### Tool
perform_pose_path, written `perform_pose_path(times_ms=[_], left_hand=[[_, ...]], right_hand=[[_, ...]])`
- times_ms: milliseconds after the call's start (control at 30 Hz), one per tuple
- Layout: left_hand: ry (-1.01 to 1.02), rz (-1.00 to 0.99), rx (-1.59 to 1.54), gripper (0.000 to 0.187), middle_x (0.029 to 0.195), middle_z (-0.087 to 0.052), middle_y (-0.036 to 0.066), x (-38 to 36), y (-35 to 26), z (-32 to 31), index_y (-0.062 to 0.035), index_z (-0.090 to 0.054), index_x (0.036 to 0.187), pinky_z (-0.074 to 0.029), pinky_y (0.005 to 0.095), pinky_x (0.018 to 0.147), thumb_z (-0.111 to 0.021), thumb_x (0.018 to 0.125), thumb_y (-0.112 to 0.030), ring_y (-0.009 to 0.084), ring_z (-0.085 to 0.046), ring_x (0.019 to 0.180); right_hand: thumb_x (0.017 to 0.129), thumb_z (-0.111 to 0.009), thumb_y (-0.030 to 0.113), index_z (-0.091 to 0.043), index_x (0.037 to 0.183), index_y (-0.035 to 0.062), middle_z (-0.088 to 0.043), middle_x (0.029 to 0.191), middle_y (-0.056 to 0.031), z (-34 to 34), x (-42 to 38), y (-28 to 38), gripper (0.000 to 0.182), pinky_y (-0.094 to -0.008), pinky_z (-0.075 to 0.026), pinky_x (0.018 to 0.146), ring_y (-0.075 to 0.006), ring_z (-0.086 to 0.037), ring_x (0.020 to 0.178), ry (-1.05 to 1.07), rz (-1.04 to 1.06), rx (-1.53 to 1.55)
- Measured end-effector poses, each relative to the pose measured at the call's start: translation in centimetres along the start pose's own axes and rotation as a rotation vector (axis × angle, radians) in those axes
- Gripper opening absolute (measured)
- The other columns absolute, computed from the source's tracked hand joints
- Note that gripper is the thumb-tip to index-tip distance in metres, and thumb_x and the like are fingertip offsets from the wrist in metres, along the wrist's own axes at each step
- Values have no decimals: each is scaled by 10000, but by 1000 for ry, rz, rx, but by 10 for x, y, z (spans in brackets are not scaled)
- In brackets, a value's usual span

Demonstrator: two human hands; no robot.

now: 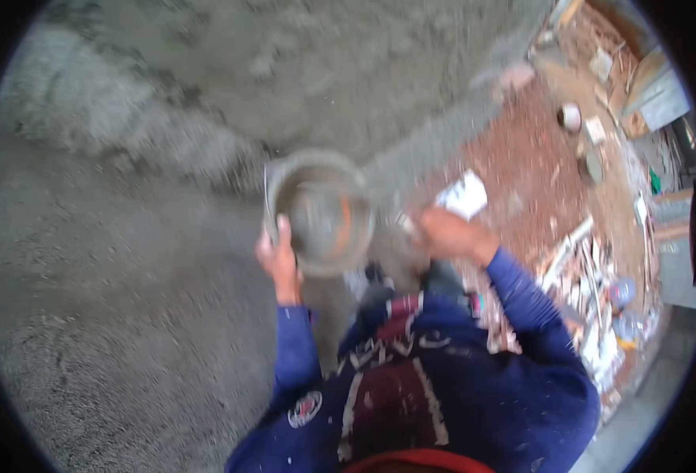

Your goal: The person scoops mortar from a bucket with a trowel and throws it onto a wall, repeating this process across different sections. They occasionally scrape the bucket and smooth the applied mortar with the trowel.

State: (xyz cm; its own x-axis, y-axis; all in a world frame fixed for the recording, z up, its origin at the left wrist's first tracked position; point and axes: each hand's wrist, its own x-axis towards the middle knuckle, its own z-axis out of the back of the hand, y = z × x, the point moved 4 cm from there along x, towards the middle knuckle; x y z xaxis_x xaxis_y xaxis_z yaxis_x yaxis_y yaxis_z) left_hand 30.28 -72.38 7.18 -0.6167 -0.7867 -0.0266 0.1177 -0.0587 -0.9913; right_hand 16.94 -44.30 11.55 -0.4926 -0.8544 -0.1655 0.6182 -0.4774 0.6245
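A round, cement-coated bucket [326, 264] is tilted with its mouth toward me, and an orange streak shows inside it. My left hand [279, 256] grips its near left side, the thumb over the rim and the fingers behind the wall. A thin straight edge [267, 193] stands along the bucket's left side. To the right of the bucket is my right hand [450, 234], closed and smeared by motion. A small pale piece [405, 222] juts from it toward the bucket; I cannot tell what it is.
Wet grey cement [324, 71] spreads ahead, with a rough grey surface [104, 284] to the left. Reddish ground [513, 150] lies right, with a white bag or paper [464, 195], a pale cup-like container [570, 117] and a pile of wood scraps and plastic rubbish [588, 284].
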Motion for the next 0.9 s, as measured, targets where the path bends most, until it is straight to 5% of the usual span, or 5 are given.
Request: perform_pose_path(times_ms=[333, 533, 600, 633, 900], left_hand=[[731, -802, 191, 468, 1354, -563, 237, -16, -134, -161, 74, -629, 1221, -362, 385, 1089, -697, 863, -219, 354, -530, 1282], [491, -330, 128, 437, 1015, -665, 73, -30, -103, -249, 33, -617, 1222, -442, 301, 792, -692, 897, -250, 127, -552, 861], [188, -1160, 787, 295, 899, -668, 102, -39, -68, -272, 15, -670, 1099, -458, 332, 752, -675, 863, -162, 140, -569, 820], [385, -683, 249, 296, 896, -697, 120, -49, -91, -294, 21, -681, 1090, -476, 359, 723, -676, 849, -151, 171, -611, 811], [106, -42, -497, 246, 956, -668, 59, -52, -70, -353, 7, -662, 1063, -507, 318, 731, -668, 942, -207, 131, -599, 807]], right_hand=[[882, -592, 209, -577, 963, 97, -487, 624, 30, 30, -14, -96, 139, -270, -433, 366, -104, -488, 445, 391, -485, 1063], [899, -617, 131, -576, 959, 90, -558, 765, 28, -1, -68, -135, 84, -267, -467, 581, -86, -549, 681, 201, -128, 1513], [893, -627, 128, -601, 928, 66, -585, 835, 23, -15, -71, -158, 76, -269, -466, 711, -86, -557, 800, 326, -78, 1711], [947, -592, 200, -567, 881, 115, -479, 601, 62, 15, -89, -143, 111, -227, -368, 373, -57, -486, 440, 366, -141, 1963], [955, -531, 169, -477, 1251, 31, -489, 788, -34, 131, -133, -215, 331, -233, -390, 398, -85, -463, 538, 304, 149, 2000]])
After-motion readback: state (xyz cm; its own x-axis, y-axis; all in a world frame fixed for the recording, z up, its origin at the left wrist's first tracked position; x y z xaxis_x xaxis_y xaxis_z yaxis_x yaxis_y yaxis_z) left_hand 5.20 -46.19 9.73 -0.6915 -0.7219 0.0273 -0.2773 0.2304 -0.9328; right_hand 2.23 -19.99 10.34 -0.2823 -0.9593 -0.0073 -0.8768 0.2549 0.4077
